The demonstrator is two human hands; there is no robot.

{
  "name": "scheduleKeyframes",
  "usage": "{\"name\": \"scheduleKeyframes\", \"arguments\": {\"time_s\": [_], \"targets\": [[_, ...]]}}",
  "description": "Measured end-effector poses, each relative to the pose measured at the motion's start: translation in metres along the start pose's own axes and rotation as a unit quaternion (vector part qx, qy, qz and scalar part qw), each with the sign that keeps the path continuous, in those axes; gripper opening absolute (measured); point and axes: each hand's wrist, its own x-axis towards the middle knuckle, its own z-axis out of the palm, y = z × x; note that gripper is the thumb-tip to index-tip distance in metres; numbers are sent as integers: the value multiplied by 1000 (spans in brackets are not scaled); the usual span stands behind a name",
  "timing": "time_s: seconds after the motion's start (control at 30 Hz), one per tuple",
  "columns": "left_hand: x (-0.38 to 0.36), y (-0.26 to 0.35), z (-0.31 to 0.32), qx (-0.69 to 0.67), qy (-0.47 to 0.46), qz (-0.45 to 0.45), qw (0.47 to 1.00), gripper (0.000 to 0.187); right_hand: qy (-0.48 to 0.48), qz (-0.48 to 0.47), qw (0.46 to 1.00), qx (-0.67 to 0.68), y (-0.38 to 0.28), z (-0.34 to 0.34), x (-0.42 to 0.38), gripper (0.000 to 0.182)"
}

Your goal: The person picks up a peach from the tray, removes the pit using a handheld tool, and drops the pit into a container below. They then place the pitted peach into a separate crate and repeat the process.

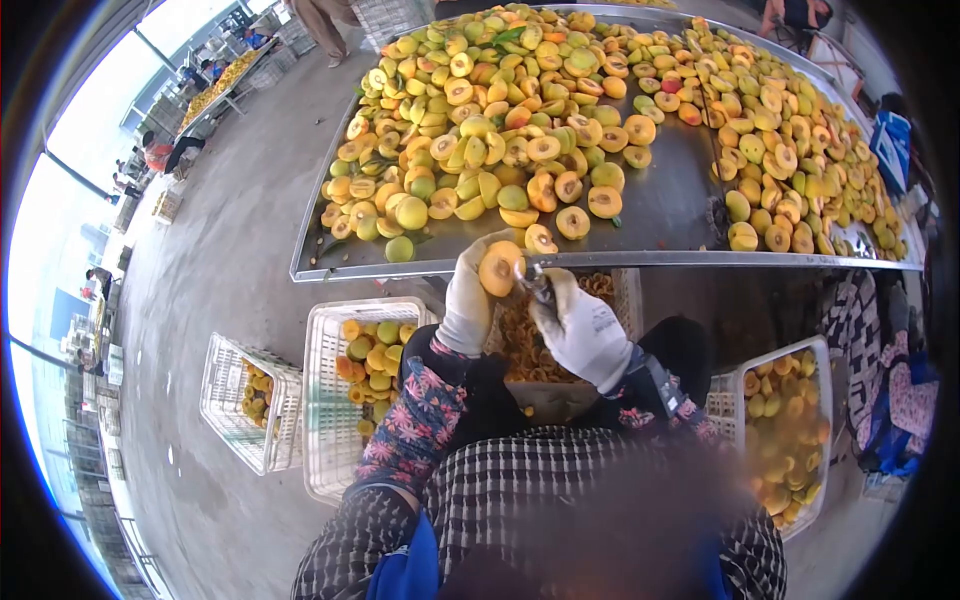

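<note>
My left hand (468,306), in a white glove, grips a halved peach (500,269) with its cut orange face showing. My right hand (588,330), also gloved in white, is closed around a small metal pitting tool (538,284), whose tip meets the right side of the peach half. Both hands are just in front of the near edge of a metal table (660,215). Many halved peaches (470,130) are heaped on it, cut faces and skins mixed. Below my hands, a crate (628,305) holds brownish-orange scraps (525,335). The tool's handle is mostly hidden in my fingers.
White plastic crates with peach halves stand left (318,400) and right (826,440) of my legs. Another crate (262,455) is farther left. A second heap of peach halves (800,160) covers the table's right part. Other people (165,152) sit in the background.
</note>
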Motion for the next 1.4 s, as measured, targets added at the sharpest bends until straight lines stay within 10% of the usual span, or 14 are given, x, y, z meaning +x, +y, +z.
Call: {"name": "scheduleKeyframes", "arguments": {"time_s": [0.27,0.77,1.0,1.27,1.4], "targets": [[-8,-15,11,105,-10,102,989,41,-33,48,998,-31,-4,14,-5,28],[0,-29,-14,111,-54,10,992,70,-142,82,986,12,13,13,-17,34],[-23,-36,5,107,8,259,960,60,-109,45,988,97,12,25,-20,34],[-21,-11,1,127,-40,6,991,72,-131,28,987,84,16,21,-28,32],[-30,-24,13,-59,17,88,994,67,-124,22,982,138,22,20,-21,32]]}}
